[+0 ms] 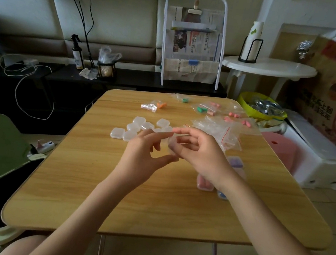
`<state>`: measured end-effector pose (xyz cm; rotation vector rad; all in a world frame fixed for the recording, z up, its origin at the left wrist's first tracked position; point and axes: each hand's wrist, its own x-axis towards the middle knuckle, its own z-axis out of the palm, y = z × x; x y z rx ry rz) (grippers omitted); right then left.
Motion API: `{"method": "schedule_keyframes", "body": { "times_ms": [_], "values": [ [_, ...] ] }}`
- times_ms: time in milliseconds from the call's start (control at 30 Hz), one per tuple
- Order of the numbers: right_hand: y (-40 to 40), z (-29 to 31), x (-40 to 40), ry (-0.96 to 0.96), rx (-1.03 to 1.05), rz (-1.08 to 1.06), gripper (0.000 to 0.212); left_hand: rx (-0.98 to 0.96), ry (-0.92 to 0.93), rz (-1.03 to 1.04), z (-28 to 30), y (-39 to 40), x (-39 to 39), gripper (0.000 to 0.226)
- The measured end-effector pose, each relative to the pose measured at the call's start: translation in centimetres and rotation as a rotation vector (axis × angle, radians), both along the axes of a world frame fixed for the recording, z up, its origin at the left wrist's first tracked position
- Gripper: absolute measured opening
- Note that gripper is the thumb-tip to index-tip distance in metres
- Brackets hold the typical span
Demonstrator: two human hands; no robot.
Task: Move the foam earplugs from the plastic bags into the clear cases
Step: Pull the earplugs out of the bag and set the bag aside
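Currently both hands are raised just above the counter [94, 192], meeting over its middle. Left hand [144, 156] and right hand [199, 155] share one small clear case [172, 147]: left thumb and forefinger pinch it from the near-left, right fingers [180, 131] curl over its far side. Held in the air like that, it looks like they're either prying the lid or snapping it shut; can't tell which. Something purplish shows through the plastic, probably an earplug, but it's blurred.

Layout reads as a left-to-right workflow:
- Empty clear cases [135, 127] clustered just beyond the left hand, within easy reach, lids down, touching each other.
- Pile of empty zip bags [220, 130] just beyond the right hand, likely discards.
- Bagged and loose earplugs at the far edge: an orange pair [161, 105] beside a crumpled bag [148, 107], green ones [202, 109], pink ones [246, 122]. Still to process.
- Filled cases parked near the right wrist: a purple one [235, 162], a pink one [205, 183] partly under the forearm, and a bluish one [222, 195] mostly hidden.

Cases are small, rounded squares of frosted translucent plastic. Light and slick, so a two-hand pinch makes sense. Earplugs are short foam cylinders in bright colours.

My read: roughly a third done; plenty of stock left at the back.
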<state>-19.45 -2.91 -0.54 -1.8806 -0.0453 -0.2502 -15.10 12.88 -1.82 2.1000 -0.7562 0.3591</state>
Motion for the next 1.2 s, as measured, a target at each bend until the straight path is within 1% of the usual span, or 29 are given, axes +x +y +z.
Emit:
{"method": "schedule_keyframes", "body": {
  "times_ms": [33, 67, 133, 200, 267, 400, 467, 533, 600, 700, 767, 800, 967, 1100, 1133, 1200],
  "values": [
    [0.0, 0.1, 0.0, -0.002, 0.034, -0.001, 0.043, -0.032, 0.109, -0.011, 0.1, 0.1, 0.0, 0.052],
    [0.0, 0.2, 0.0, -0.009, 0.059, -0.001, 0.046, -0.091, 0.248, -0.053, 0.4, 0.2, 0.0, 0.046],
    [0.0, 0.4, 0.0, -0.040, 0.063, 0.007, 0.052, -0.225, 0.477, -0.184, 1.1, 0.3, -0.1, 0.022],
    [0.1, 0.4, -0.1, -0.080, 0.042, 0.014, 0.054, -0.244, 0.541, -0.217, 1.3, 0.4, -0.1, 0.028],
    [0.2, 0.4, -0.3, -0.114, 0.029, 0.025, 0.053, -0.240, 0.553, -0.218, 1.3, 0.5, 0.0, 0.030],
    [0.4, 0.7, -0.7, -0.131, 0.005, 0.060, 0.046, -0.342, 0.778, -0.349, 1.3, 0.8, 0.0, 0.025],
    [0.4, 0.9, -0.8, -0.117, 0.022, 0.090, 0.042, -0.400, 0.848, -0.402, 1.3, 1.0, 0.2, 0.021],
    [0.4, 1.1, -0.8, -0.112, 0.027, 0.112, 0.039, -0.443, 0.891, -0.432, 1.2, 0.9, 0.2, 0.018],
    [0.6, 1.0, -0.8, -0.112, -0.012, 0.099, 0.039, -0.467, 0.909, -0.436, 1.2, 0.8, 0.3, 0.018],
    [1.1, 0.5, -0.7, -0.156, -0.156, 0.040, 0.043, -0.453, 0.873, -0.407, 1.1, 0.9, 0.4, 0.017],
    [1.2, 0.3, -0.6, -0.193, -0.269, 0.050, 0.045, -0.457, 0.885, -0.399, 0.9, 0.9, 0.6, 0.016],
    [1.2, 0.3, -0.5, -0.202, -0.289, 0.072, 0.046, -0.472, 0.906, -0.402, 0.8, 0.9, 0.7, 0.015],
    [1.1, 0.6, -0.5, -0.217, -0.224, 0.083, 0.042, -0.507, 0.918, -0.407, 0.5, 0.8, 0.9, 0.015],
    [1.1, 0.4, -0.4, -0.221, -0.356, 0.083, 0.046, -0.491, 0.897, -0.372, 0.5, 0.8, 0.8, 0.020],
    [1.2, 0.3, -0.4, -0.225, -0.368, 0.077, 0.047, -0.499, 0.899, -0.370, 0.6, 0.8, 0.8, 0.021],
    [1.3, 0.3, -0.5, -0.255, -0.315, 0.059, 0.046, -0.508, 0.877, -0.347, 0.6, 0.9, 0.9, 0.023]
  ]
}}
